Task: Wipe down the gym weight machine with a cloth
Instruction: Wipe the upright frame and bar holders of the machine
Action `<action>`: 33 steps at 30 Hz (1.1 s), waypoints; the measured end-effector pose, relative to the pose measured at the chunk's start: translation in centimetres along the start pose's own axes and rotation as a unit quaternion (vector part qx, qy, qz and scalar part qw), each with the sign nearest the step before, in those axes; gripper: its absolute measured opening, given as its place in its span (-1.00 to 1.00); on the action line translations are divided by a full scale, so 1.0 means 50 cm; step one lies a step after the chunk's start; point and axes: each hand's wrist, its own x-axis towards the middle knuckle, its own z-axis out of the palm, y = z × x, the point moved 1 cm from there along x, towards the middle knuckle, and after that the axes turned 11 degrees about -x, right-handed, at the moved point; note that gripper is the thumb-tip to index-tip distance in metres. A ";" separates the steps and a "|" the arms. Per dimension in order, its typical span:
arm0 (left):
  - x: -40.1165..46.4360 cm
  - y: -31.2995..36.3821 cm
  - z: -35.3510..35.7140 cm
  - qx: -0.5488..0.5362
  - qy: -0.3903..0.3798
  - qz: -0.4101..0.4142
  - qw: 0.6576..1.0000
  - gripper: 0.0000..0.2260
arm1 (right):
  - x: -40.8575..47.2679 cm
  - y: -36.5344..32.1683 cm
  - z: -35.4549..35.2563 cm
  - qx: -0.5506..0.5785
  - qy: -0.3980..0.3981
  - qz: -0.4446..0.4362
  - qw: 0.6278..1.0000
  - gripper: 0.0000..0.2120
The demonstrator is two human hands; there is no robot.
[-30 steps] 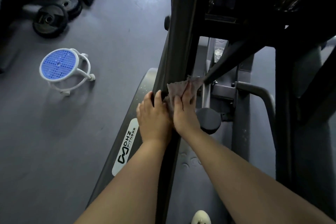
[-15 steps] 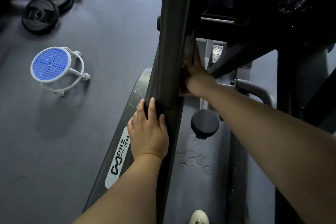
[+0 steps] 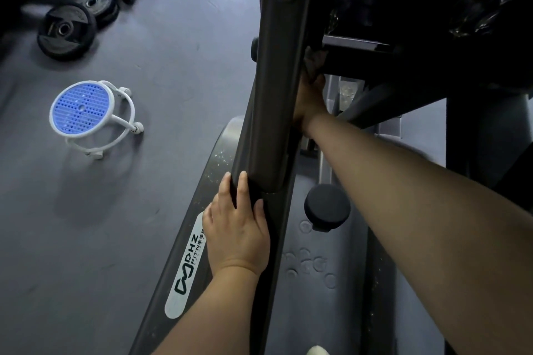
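Note:
A dark grey upright post (image 3: 269,95) of the weight machine runs down the middle of the view. My left hand (image 3: 238,228) is wrapped around the post low down, beside the base rail with a white logo sticker (image 3: 187,271). My right hand (image 3: 310,98) is stretched up along the post's right side, partly hidden behind it. A brownish cloth (image 3: 313,62) shows dimly above the fingers, pressed against the post under a black crossbar (image 3: 357,46). The hold on the cloth is mostly hidden in shadow.
A white rolling stool with a blue perforated seat (image 3: 80,109) stands on the grey floor to the left. Black weight plates (image 3: 67,29) lie at the top left. A round black knob (image 3: 327,206) sticks out right of the post. A shoe tip (image 3: 317,350) shows at the bottom.
My right hand slid up the post with the cloth, from beside my left hand to just under the crossbar. My left hand kept its grip on the post.

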 end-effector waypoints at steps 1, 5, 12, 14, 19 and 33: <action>0.003 -0.001 0.001 0.003 0.000 0.000 1.000 -0.60 | 0.003 -0.003 0.000 0.015 0.009 0.006 1.000 -0.31; 0.004 -0.004 0.002 0.007 -0.008 -0.004 1.000 -0.58 | -0.019 0.007 0.006 0.048 0.005 0.005 0.999 -0.37; 0.006 -0.002 0.000 -0.004 -0.022 -0.016 1.000 -0.58 | -0.133 0.065 0.069 0.111 0.016 -0.051 0.992 -0.47; 0.004 -0.003 0.000 -0.012 -0.038 -0.036 0.999 -0.57 | -0.176 0.067 0.086 0.150 0.032 -0.009 0.988 -0.49; 0.005 0.003 -0.005 -0.037 -0.031 -0.043 0.998 -0.57 | -0.333 0.047 0.137 0.178 0.062 -0.015 0.982 -0.52; -0.293 -0.088 -0.091 -0.214 -0.038 -0.136 0.967 -0.58 | -0.845 0.007 0.233 0.286 -0.216 0.130 0.924 -0.75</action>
